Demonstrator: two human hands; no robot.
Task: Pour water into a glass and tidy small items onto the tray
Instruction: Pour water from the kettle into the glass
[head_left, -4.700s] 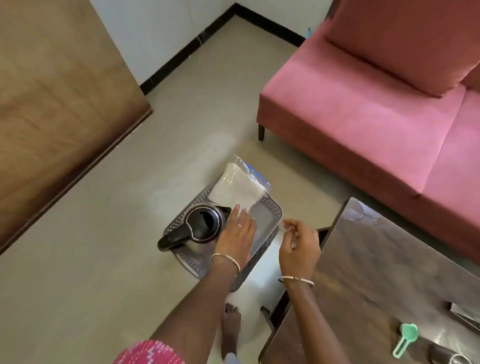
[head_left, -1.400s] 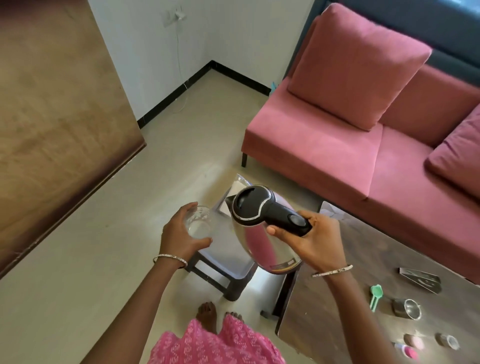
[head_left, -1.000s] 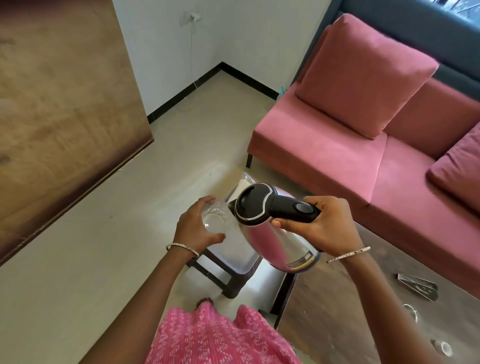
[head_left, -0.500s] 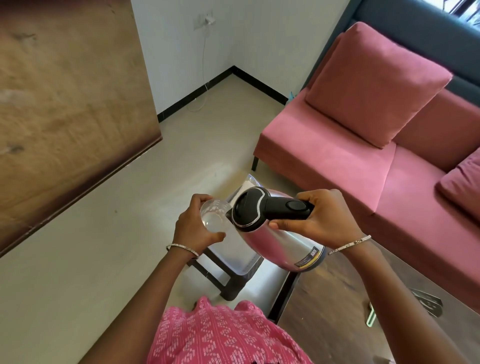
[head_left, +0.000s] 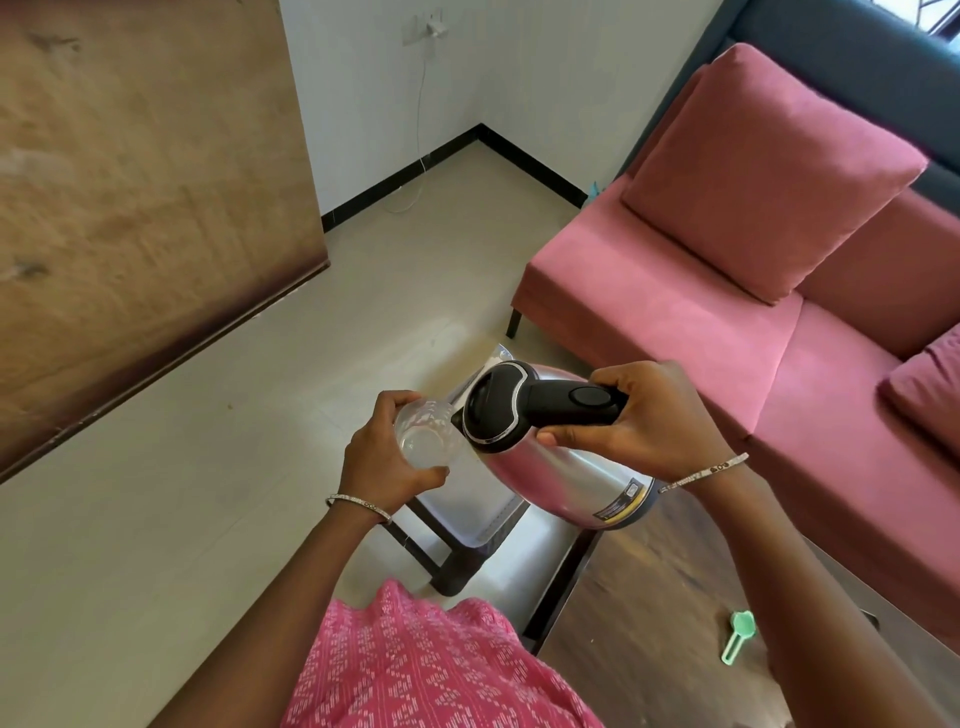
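Observation:
My left hand grips a clear glass held over the tray. My right hand is closed around the black handle of a steel kettle, which is tipped to the left with its spout against the glass rim. A little water shows in the bottom of the glass. Under both lies the grey tray on a dark low stool; most of the tray is hidden by the kettle and my hands. A small green scoop lies on the dark table at lower right.
A pink sofa with cushions stands to the right. On the left rises a brown wooden panel. A white cable hangs from a wall socket to the beige floor. My pink garment fills the bottom middle.
The kettle left the tray and is now in my right hand, tilted further toward the glass that my left hand lifted. The view has tilted upward.

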